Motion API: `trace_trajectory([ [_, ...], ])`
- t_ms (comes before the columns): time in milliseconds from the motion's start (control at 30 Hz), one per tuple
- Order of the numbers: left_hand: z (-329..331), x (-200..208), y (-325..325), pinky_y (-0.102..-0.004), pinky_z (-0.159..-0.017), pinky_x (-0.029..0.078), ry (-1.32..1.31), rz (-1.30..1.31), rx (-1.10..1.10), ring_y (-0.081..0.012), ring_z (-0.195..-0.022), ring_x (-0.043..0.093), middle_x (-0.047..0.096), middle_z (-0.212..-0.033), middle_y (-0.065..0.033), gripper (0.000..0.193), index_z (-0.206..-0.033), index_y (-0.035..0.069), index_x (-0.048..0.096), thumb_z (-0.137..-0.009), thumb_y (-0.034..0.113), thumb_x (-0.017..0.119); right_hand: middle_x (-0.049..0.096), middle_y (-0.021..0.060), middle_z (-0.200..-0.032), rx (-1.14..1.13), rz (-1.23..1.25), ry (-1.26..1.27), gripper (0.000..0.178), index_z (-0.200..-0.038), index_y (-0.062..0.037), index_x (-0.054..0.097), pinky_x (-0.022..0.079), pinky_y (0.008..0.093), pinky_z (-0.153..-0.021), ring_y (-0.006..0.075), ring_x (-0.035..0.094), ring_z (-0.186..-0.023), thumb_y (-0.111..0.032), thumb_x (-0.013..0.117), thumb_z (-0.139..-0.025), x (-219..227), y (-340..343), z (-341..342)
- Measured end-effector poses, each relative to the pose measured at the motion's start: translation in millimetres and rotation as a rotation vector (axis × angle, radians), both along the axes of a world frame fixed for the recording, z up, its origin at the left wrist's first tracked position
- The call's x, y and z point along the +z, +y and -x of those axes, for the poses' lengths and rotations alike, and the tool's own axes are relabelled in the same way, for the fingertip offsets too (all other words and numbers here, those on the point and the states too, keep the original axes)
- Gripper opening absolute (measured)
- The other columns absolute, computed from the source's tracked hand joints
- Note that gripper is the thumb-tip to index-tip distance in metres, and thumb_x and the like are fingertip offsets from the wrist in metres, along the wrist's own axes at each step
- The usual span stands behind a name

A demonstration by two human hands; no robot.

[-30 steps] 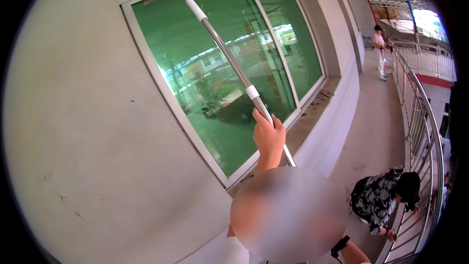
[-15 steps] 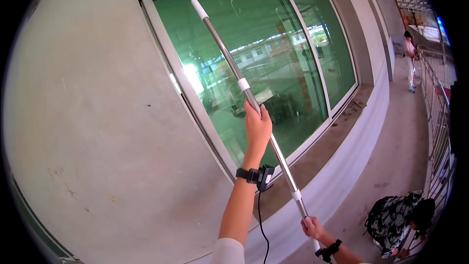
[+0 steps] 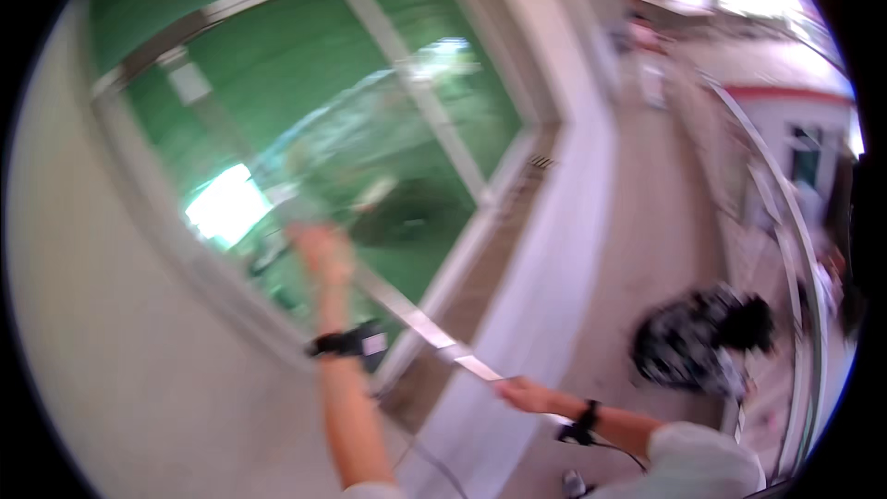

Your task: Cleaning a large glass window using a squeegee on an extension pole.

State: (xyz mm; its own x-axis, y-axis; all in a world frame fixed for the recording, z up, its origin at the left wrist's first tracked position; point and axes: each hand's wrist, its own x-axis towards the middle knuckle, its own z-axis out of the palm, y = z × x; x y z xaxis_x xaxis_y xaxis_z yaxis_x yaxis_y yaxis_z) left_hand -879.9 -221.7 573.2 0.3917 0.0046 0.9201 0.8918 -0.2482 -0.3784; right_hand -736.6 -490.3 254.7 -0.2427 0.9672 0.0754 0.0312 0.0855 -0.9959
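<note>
A long-handled window wiper slants across the view, smeared by motion. Its flat grey head (image 3: pixel 164 43) lies at the upper left corner of the green window glass (image 3: pixel 268 46), along the top frame. From there the silver telescopic pole (image 3: pixel 420 323) runs down to the right. My left hand (image 3: pixel 323 251), blurred, is closed round the pole at mid-length. Lower down, my right hand (image 3: pixel 525 395) grips the pole near its bottom end. Each wrist wears a black strap with a small device.
A ledge (image 3: pixel 453 314) juts out below the window. A person in patterned clothing (image 3: pixel 693 337) crouches on the walkway (image 3: pixel 637 222) to the right, beside a metal railing (image 3: pixel 785 194). Another person (image 3: pixel 649 55) stands farther along, blurred. Plain wall (image 3: pixel 120 314) lies left of the window.
My view has swung to the right, so window, pole and hands sit farther left in it. Both hands have kept their grip, and the wiper head remains by the window's upper left corner.
</note>
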Motion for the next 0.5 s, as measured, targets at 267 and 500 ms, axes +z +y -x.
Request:
trace_trajectory([
  [267,-1.1,30.4,-15.7,-0.0506,-0.089,0.041,-0.667,0.8,-0.215,-0.0455,-0.109,0.053,0.051,-0.121,-0.0321,0.051,-0.135,-0.005,0.029,-0.096,0.026,0.042,0.035,0.0026,-0.056,-0.092,-0.036,0.003,0.07,-0.059,-0.0029,0.039,0.033,0.0343,-0.05,0.0161,0.035,-0.053,-0.063,0.032,-0.095,8.7,-3.4,-15.2],
  [500,9.2,-29.1,-12.5,-0.0501,-0.083,0.042,-0.622,0.876,-0.278,-0.0456,-0.103,0.055,0.053,-0.119,-0.0299,0.047,-0.131,-0.004,0.033,-0.096,0.027,0.042,0.031,0.0023,-0.057,-0.026,0.074,-0.017,0.071,-0.059,-0.0012,0.036,0.032,0.0373,-0.051,0.017,0.032,-0.055,-0.063,0.032,-0.095,-18.6,-50.5,-28.6],
])
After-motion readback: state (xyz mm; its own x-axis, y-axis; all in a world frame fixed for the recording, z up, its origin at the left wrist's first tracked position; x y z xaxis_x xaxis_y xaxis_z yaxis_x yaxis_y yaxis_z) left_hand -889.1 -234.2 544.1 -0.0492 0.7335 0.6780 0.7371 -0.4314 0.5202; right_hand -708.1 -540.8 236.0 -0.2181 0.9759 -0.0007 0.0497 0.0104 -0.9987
